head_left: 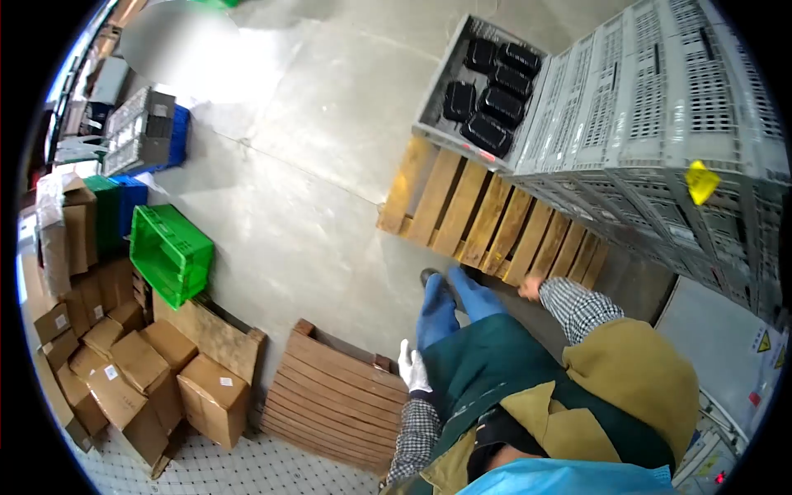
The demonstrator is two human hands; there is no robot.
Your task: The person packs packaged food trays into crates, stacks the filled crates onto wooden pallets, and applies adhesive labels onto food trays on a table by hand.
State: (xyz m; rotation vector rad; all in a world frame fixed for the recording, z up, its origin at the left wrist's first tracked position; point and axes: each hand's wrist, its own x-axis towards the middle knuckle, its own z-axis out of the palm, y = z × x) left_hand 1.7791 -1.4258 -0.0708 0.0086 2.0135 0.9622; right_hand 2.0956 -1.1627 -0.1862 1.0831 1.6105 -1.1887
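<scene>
My left hand (414, 369), in a white glove, hangs open at my side with its fingers stretched out. It holds nothing and is closest to the brown slatted wooden platform (334, 396). My right hand (530, 287) is bare, beside the edge of the wooden pallet (483, 219). Its fingers look bent, but it is too small to tell whether they are closed; nothing shows in it. On that pallet stands an open grey crate (448, 78) with several black lidded trays (502, 106) inside.
Tall stacks of grey perforated crates (635, 99) rise at the right, one bearing a yellow tag (701, 182). A green crate (172, 256) and several cardboard boxes (140, 363) stand at the left. Grey concrete floor (305, 140) lies between.
</scene>
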